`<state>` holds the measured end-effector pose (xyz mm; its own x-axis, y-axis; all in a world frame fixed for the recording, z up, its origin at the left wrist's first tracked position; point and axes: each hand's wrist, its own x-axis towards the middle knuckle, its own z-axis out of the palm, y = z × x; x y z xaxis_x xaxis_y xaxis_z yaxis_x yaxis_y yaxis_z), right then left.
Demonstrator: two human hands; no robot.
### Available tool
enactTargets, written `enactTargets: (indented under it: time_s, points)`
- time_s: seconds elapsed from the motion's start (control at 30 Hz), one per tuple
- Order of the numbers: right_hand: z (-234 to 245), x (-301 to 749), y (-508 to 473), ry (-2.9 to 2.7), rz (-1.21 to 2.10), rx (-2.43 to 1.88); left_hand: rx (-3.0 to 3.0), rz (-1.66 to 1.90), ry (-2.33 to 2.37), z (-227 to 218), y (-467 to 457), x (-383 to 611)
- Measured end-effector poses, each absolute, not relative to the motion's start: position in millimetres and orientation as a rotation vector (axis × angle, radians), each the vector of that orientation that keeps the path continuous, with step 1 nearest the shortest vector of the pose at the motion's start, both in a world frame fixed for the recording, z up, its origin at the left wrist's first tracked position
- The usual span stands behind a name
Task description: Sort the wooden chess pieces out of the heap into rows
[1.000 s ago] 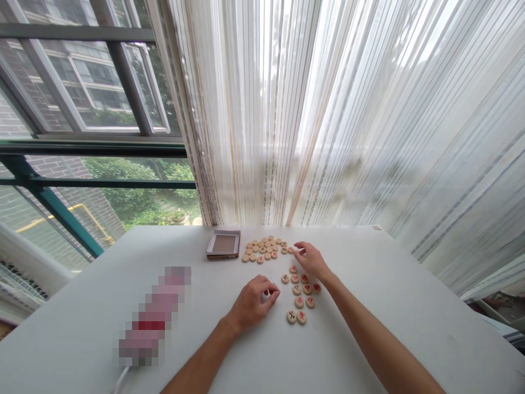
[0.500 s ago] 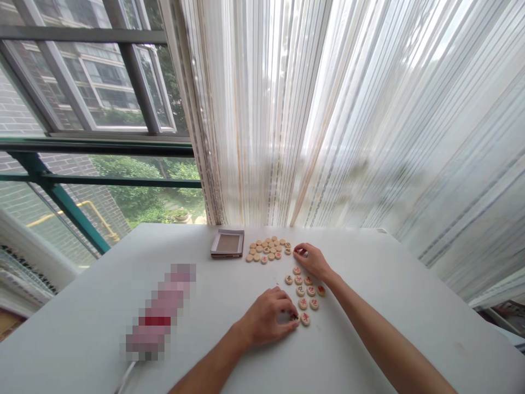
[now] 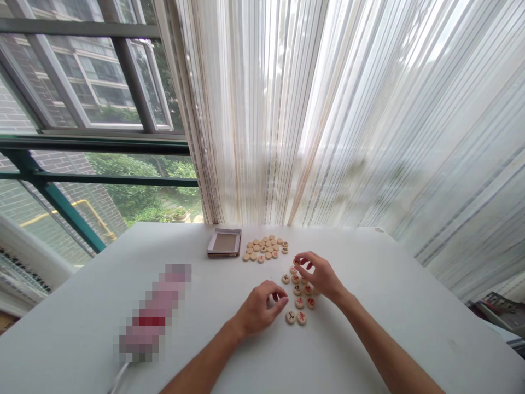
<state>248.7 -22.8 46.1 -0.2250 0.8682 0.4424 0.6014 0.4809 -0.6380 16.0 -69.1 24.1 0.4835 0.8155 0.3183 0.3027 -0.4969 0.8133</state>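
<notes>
Round wooden Chinese chess pieces lie on the white table. My right hand (image 3: 318, 274) has its fingertips on a piece (image 3: 297, 261) at the far end of the nearer group, its fingers hiding part of some pieces. My left hand (image 3: 264, 307) hovers just left of this group, fingers curved, thumb and fingertips a little apart, with nothing visible in them. Nearest to it are a black-marked piece (image 3: 290, 317) and a red-marked piece (image 3: 302, 317), side by side at the near end. Other face-up pieces, such as a red one (image 3: 299, 302), lie between both hands.
A farther cluster of pieces (image 3: 256, 248), mostly blank side up, lies beyond my hands. Left of it is a shallow open box (image 3: 209, 251). A blurred pink item (image 3: 147, 331) with a white cord lies on the left of the table (image 3: 213, 306). Curtains (image 3: 254, 137) hang behind.
My right hand has drawn a piece from beside the far cluster toward the nearer group. My left hand has come off the black-marked piece and moved slightly left and away from me.
</notes>
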Motion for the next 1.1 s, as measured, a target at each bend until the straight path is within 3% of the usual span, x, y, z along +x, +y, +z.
enactTargets:
  time_s: [0.3, 1.1]
  points:
    - [52, 199, -84, -2.022, 0.424, -1.014, 1.339, 1.075, 0.691, 11, -55, 20]
    - [35, 202, -93, -1.818, 0.728, -1.061, 1.312, 0.966, 0.628, 11, -62, 16]
